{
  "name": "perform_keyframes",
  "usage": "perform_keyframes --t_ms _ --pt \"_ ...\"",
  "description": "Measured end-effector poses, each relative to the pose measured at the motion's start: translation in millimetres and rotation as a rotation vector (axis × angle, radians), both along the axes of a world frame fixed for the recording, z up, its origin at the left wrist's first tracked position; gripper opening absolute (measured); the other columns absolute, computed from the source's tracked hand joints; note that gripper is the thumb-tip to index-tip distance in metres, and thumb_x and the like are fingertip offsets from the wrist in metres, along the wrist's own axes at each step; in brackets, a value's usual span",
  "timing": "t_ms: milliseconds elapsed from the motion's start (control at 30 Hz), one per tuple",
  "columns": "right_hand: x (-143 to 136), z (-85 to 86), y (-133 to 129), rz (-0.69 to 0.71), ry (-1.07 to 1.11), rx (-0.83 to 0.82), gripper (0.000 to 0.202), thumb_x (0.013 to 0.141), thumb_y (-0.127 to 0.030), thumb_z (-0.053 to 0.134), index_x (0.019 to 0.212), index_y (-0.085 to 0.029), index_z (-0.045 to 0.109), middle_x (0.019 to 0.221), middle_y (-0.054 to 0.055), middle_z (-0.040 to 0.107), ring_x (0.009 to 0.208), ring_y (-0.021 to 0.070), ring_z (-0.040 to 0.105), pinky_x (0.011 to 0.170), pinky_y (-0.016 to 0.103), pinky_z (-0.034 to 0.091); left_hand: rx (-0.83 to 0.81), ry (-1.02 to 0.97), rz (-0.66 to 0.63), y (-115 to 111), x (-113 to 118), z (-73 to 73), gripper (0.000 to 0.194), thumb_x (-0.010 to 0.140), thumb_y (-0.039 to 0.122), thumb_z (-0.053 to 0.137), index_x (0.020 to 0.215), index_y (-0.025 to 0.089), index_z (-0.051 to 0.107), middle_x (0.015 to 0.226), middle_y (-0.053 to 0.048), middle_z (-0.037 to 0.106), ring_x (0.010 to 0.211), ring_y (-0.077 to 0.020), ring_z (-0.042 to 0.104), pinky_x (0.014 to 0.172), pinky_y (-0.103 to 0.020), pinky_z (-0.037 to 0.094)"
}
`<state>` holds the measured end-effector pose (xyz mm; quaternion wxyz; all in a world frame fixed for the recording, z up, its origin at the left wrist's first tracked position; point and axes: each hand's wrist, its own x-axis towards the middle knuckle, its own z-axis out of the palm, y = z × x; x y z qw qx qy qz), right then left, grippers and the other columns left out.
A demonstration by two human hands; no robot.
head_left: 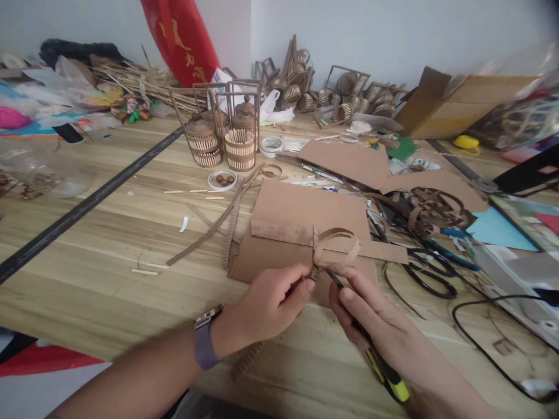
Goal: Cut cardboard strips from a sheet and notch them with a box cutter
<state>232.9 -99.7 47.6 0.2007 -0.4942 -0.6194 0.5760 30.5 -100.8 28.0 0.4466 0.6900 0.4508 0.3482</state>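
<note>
My left hand pinches a narrow brown cardboard strip with a row of small cuts along its edge. In my right hand is a black and yellow-green utility knife, its front end close to the strip and my left fingertips. A curled loop of brown strip rises between the hands; where it joins is hidden by the fingers. Beneath both hands lie flat cardboard sheets. Left of them rests another notched strip.
Small slatted baskets with handles stand behind, near a dish of brown balls. Scissors, a black cable and curled strips lie to the right. An opened carton is at the back right.
</note>
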Motion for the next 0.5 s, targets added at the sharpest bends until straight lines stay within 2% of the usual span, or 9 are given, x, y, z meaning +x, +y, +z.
perform_keyframes --t_ms 100,233,333,500 --pt "0 0.3 -1 0.008 0.015 -0.012 0.049 0.099 -0.062 0.039 0.132 -0.026 0.046 0.067 -0.007 0.039 0.053 0.0115 0.036 0.049 0.024 0.036 -0.021 -0.007 -0.002 0 0 0.7 0.028 0.100 0.038 0.041 0.078 0.021 0.047 0.058 0.005 0.049 0.053 -0.0102 0.048 0.054 -0.023 0.032" --pt "0 -0.3 -1 -0.048 0.048 -0.033 0.054 0.096 -0.066 0.043 0.131 -0.025 0.045 0.067 -0.008 0.040 0.054 0.0107 0.037 0.049 0.023 0.036 -0.044 -0.031 0.003 0 -1 0.1 0.029 0.100 0.039 0.041 0.079 0.020 0.049 0.058 0.005 0.051 0.052 -0.0096 0.048 0.054 -0.022 0.033" --pt "1 0.2 2 -0.096 0.078 -0.030 0.050 0.099 -0.061 0.042 0.134 -0.026 0.039 0.068 -0.009 0.041 0.050 0.0098 0.036 0.048 0.024 0.033 -0.089 -0.073 0.016 0 0 -0.9 0.030 0.100 0.042 0.041 0.083 0.020 0.052 0.056 0.005 0.053 0.052 -0.0101 0.050 0.053 -0.022 0.035" --pt "10 -0.3 11 -0.158 0.118 0.110 0.042 0.100 -0.057 0.041 0.127 -0.025 0.042 0.068 -0.008 0.046 0.045 0.0088 0.038 0.044 0.024 0.035 -0.176 -0.166 0.055 2 0 -1.6 0.033 0.100 0.045 0.042 0.084 0.019 0.054 0.056 0.004 0.055 0.052 -0.0097 0.050 0.054 -0.021 0.037"
